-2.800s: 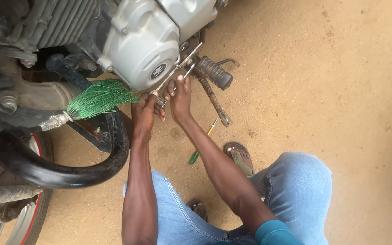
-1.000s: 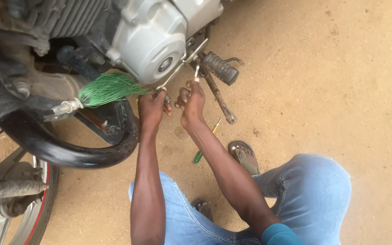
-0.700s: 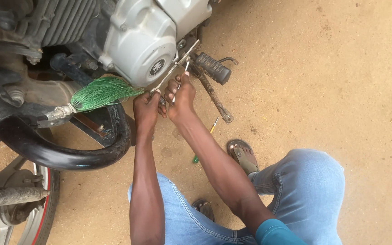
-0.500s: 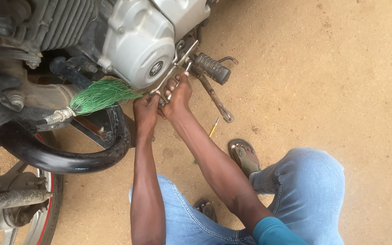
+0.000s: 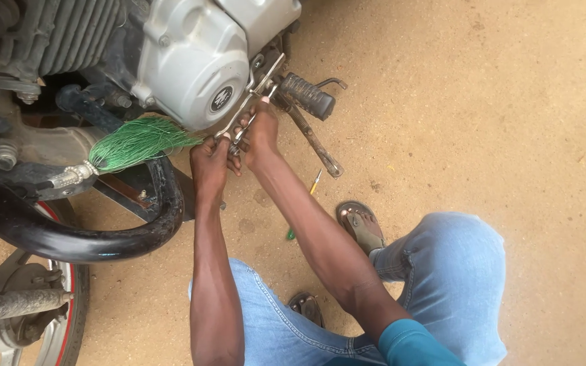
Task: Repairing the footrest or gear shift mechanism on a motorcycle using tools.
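**Both hands at the foot-peg linkage under the engine**

The left hand (image 5: pixel 210 159) and right hand (image 5: pixel 260 132) sit close together, fingers curled on a thin silver metal lever (image 5: pixel 258 87) just below the round grey engine side cover (image 5: pixel 194 64) — beside the black ribbed rubber foot peg (image 5: pixel 306 96). The grip looks closed, though what exactly is pinched I cannot tell. A green-handled screwdriver (image 5: pixel 315 183) lies on the sandy ground (image 5: pixel 496 122) near the right forearm. Judging by the pose, a small fitting is being worked — steady, fine finger pressure seems needed.
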